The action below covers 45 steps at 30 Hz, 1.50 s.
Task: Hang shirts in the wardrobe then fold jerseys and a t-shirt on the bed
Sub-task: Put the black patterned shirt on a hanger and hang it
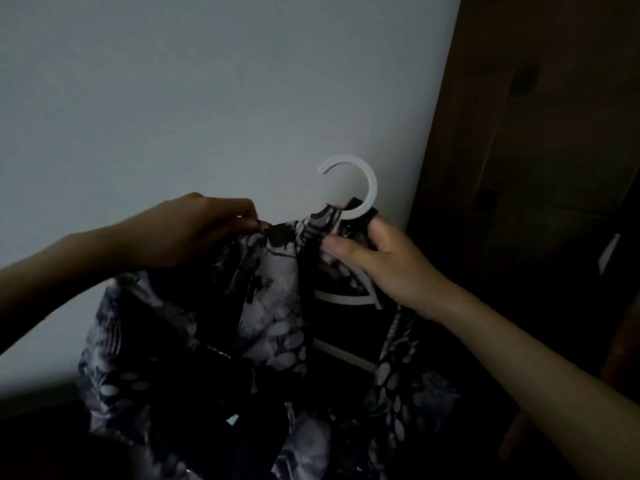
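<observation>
A black-and-white patterned shirt (270,317) hangs in the near centre, draped on a white plastic hanger (360,192). The left hand (194,230) pinches the shirt's shoulder at left. The right hand (384,258) grips the hanger below its hook. Beyond: a pale wall (207,98); far right, a dark wooden wardrobe (536,150).

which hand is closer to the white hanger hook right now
Right. The right hand has its grip just below the white hanger hook, at the shirt collar. The left hand pinches the shirt's shoulder, farther off to the left.
</observation>
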Motion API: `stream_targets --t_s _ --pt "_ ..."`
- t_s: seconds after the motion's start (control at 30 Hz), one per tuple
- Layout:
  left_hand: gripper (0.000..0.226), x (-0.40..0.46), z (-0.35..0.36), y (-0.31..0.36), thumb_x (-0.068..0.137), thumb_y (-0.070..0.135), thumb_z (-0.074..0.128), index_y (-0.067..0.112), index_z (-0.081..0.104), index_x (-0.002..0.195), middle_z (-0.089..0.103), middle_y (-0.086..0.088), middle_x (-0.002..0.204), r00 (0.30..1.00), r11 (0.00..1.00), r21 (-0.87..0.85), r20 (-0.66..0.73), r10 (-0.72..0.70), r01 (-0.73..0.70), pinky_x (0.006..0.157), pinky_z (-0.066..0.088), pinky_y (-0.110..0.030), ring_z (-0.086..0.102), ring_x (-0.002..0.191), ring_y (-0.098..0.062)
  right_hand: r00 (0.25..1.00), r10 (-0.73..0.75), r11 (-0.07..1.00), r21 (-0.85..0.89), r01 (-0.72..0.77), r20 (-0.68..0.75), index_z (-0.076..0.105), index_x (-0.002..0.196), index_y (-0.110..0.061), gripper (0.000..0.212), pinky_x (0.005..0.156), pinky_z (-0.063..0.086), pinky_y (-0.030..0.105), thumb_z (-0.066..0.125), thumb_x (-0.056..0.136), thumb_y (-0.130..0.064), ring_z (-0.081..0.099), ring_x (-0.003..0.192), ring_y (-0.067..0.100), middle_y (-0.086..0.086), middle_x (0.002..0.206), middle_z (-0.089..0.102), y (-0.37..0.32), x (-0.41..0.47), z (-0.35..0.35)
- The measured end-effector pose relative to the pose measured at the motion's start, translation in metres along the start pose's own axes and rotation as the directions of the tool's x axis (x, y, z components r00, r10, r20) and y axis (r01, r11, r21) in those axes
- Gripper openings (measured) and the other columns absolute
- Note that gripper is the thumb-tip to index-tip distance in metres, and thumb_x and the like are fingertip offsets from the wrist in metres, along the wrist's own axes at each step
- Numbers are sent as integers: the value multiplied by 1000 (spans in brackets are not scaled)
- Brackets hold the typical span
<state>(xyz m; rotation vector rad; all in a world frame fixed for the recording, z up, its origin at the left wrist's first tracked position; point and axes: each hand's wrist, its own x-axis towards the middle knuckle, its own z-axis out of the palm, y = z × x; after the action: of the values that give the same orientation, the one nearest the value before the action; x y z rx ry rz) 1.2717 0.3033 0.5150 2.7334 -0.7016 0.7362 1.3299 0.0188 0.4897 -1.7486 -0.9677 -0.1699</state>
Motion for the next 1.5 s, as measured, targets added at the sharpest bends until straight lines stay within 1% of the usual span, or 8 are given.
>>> stream_targets --t_s 0.17,0.33,0.6,0.77,0.9,1.13,1.3,1.5 --pt "16 7 -4 -4 99 43 49 43 65 96 70 20 92 972 997 -33 228 -60 69 82 52 -29 67 86 2 997 57 997 -61 -54 53 70 104 -23 11 80 51 14 62 96 -20 69 93 -1 -17 95 76 -10 -7 -27" --pt "16 16 31 55 88 44 69 31 68 98 68 13 90 961 977 -211 -265 -81 24 74 55 -25 67 82 -4 994 84 969 -239 -64 73 69 87 -27 15 70 48 10 59 99 -27 66 76 -9 -23 77 72 -20 -5 -36" --pt "28 36 79 94 79 41 57 22 61 98 66 4 92 979 997 -59 -194 -65 55 74 55 -43 65 84 -21 999 4 926 -379 9 33 73 112 -7 23 96 54 30 65 96 -21 70 104 10 0 109 75 -26 -11 -69" --pt "17 59 47 83 82 11 73 25 78 89 73 20 73 996 985 -157 -38 -77 70 68 48 -4 69 75 5 993 57 921 -390 -12 104 67 113 -2 22 96 50 25 57 100 -17 65 108 17 8 112 69 -29 -28 -89" --pt "20 70 42 86 88 9 66 22 79 97 74 17 82 996 987 -159 -86 25 -39 73 49 -7 69 74 1 987 136 930 -355 -96 89 66 111 -13 18 94 51 27 54 102 -23 64 105 15 -1 108 66 -33 -42 -101" --pt "20 94 45 106 101 7 53 6 72 109 77 -11 105 994 702 -708 111 -5 83 88 55 -26 69 91 -15 999 42 943 -329 -45 -16 74 109 -9 18 93 46 13 63 96 -16 64 110 1 -6 111 72 -47 -51 -100" --pt "18 112 33 107 99 18 57 30 69 103 72 3 90 985 973 -179 -110 130 -148 74 51 -21 62 69 2 994 90 959 -266 -103 -60 73 111 -6 21 89 51 16 62 97 -17 68 105 6 2 113 74 -61 -55 -105" --pt "23 76 34 92 92 25 66 37 71 110 76 15 94 957 930 -359 235 171 -78 65 54 -14 73 81 -5 970 181 963 -172 -209 -164 73 110 -4 22 84 56 20 62 97 -18 71 101 17 8 109 75 -36 -75 -102"
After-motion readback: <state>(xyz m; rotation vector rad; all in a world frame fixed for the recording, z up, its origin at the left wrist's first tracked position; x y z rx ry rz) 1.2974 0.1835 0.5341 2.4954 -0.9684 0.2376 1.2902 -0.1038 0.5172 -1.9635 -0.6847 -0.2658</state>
